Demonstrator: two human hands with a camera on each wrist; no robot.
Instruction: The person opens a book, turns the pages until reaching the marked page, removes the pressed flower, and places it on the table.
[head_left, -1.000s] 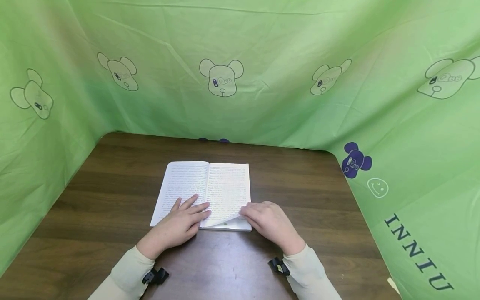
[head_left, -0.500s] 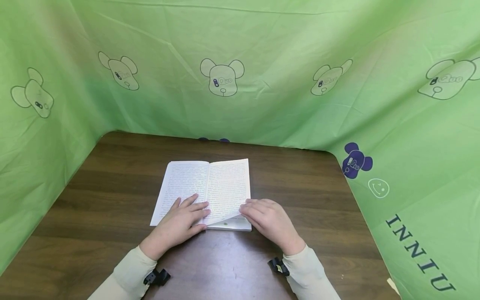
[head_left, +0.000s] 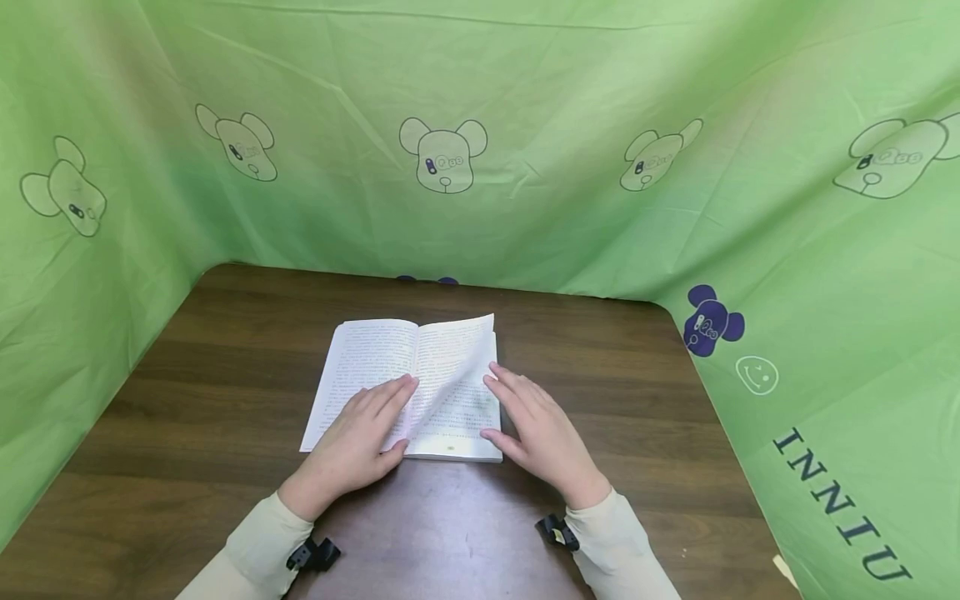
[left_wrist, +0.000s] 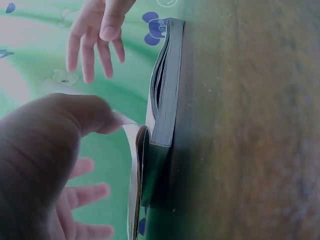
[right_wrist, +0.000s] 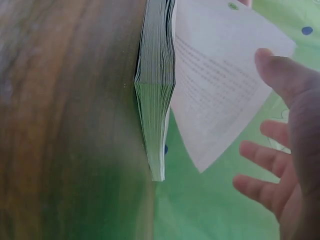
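Note:
An open book (head_left: 457,408) lies on the brown table, its pages printed with lines of text. One page (right_wrist: 220,90) of its right half is lifted, its lower part curling over toward the gutter. My left hand (head_left: 360,433) rests across the left page and the gutter, fingers extended, and its thumb (left_wrist: 102,115) touches the paper near the bottom of the spine. My right hand (head_left: 536,425) is beside the book's right edge, fingers spread and thumb apart, nothing held. In the right wrist view its thumb (right_wrist: 270,65) overlaps the lifted page.
The wooden table (head_left: 225,358) extends around the book. A green cloth (head_left: 525,233) with bear-head prints hangs behind it and at both sides. Each wrist wears a small black camera (head_left: 313,554). A pale scrap (head_left: 786,571) shows at the table's right edge.
My right hand has released the page's lower corner and spread its fingers. The page has risen and curled leftward, uncovering the page beneath. My left hand's fingers have drawn closer together.

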